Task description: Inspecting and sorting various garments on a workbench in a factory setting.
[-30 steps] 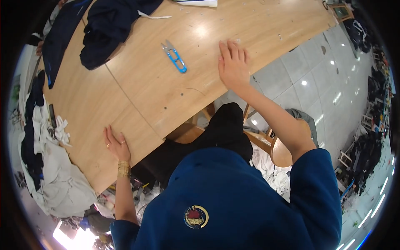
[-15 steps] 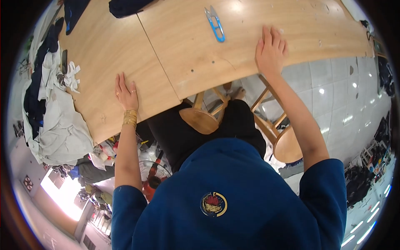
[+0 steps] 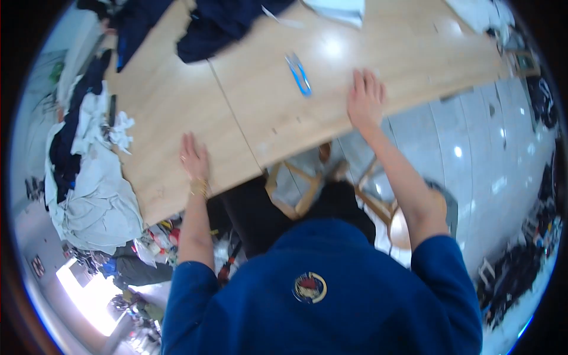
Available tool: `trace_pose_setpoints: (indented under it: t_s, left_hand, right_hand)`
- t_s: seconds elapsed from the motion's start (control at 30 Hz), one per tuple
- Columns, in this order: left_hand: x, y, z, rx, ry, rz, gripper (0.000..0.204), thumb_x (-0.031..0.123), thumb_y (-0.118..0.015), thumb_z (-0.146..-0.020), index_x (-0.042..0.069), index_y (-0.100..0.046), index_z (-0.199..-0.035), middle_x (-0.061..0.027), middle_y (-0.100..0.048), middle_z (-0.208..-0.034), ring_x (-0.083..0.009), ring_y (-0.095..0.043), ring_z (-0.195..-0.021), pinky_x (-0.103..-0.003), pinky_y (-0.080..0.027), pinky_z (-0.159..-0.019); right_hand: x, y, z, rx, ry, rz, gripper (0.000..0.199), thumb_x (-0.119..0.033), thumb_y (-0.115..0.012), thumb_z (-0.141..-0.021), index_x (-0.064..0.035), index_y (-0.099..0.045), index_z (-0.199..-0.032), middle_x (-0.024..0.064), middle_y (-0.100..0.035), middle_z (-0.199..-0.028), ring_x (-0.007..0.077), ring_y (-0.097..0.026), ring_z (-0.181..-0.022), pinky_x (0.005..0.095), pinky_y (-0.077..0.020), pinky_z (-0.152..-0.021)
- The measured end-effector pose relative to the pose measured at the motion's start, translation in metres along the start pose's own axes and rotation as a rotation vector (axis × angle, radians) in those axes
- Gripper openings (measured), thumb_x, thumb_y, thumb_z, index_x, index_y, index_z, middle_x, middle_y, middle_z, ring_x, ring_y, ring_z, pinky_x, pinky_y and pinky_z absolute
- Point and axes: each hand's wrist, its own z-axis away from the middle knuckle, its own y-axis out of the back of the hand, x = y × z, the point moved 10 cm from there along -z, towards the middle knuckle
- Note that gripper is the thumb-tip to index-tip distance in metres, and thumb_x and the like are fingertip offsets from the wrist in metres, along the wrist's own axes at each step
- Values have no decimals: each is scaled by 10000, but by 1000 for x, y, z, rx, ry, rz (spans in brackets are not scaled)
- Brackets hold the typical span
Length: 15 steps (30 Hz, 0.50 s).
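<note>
My left hand (image 3: 194,157) lies flat on the wooden table (image 3: 177,106) near its front edge, fingers stretched out, with nothing in it. A gold bracelet circles that wrist. Farther right, my right hand (image 3: 365,102) rests palm down on the same tabletop, its fingers extended and holding nothing. Blue-handled thread snips (image 3: 299,76) lie on the wood to the left of my right hand, not touched by it. Dark navy cloth (image 3: 219,26) is spread at the far side of the table. The picture is slightly blurred.
Crumpled white fabric (image 3: 103,204) hangs over the table's left end, with white scraps (image 3: 121,131) beside it. White cloth (image 3: 340,10) lies at the far edge. Wooden stools (image 3: 290,204) stand below the front edge, above a tiled floor (image 3: 461,148). Dark piles (image 3: 520,260) sit at the right.
The view has shifted, so the table and snips sit lower and more cloth shows at the far side. Both hands stay flat on the table, the right one slightly nearer the front edge.
</note>
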Motion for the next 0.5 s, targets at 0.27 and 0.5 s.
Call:
trace_pose_setpoints:
  t_s: [0.27, 0.5]
  left_hand:
    - [16, 13, -1, 44, -15, 139, 552, 334, -496, -824, 153, -341, -1323, -99, -304, -1375, -258, -272, -1271, -414, -177, -1050]
    - [2, 11, 10, 12, 23, 102, 558, 330, -502, -817, 152, -341, -1320, -94, -311, -1371, -246, -276, -1271, -414, -172, -1044]
  right_hand:
    - [3, 8, 4, 30, 14, 100, 454, -232, -432, -855, -114, -382, -1290, 107, -408, -1289, 262, -335, -1228, 449, -219, -1017]
    - [-3, 5, 8, 5, 10, 31, 446, -225, -444, -838, -108, -414, -1267, 119, -419, -1276, 280, -351, -1212, 456, -217, -1016]
